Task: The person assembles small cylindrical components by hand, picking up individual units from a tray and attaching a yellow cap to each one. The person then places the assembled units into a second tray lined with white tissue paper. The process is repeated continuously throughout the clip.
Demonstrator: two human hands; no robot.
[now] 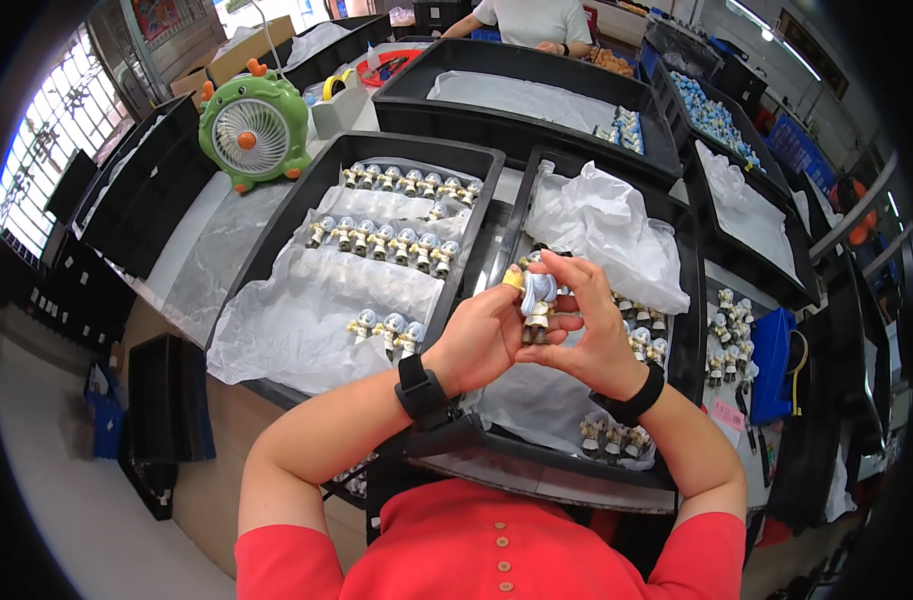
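Holding: both hands are meeting above the right tray point(696, 300), pinching one small figurine point(539, 305) between them.
Left hand point(487, 335): it is curving half closed along the figurine's left side.
Right hand point(599, 330): it is arching partly closed, fingers bending over the top, thumb pressing in near the feet.
Forearms point(342, 420): they are slanting inward from bent elbows, the left wrist wearing a dark watch point(419, 390), the right a dark band point(635, 402).
Figurine's pose: it is facing feet-down, showing pale blue hair.
Left tray point(427, 143): white paper point(317, 300) is lining it, and three rows of figures point(384, 241) are resting there.
Right tray's contents: a crumpled white sheet point(602, 225) is covering part of it, more figures point(613, 437) lying nearer the body.
Room: a green fan point(252, 130) is standing beyond the left tray; a co-worker point(537, 22) is sitting or standing behind a long black tray point(497, 122); a barred window point(52, 140) is glowing leftward.
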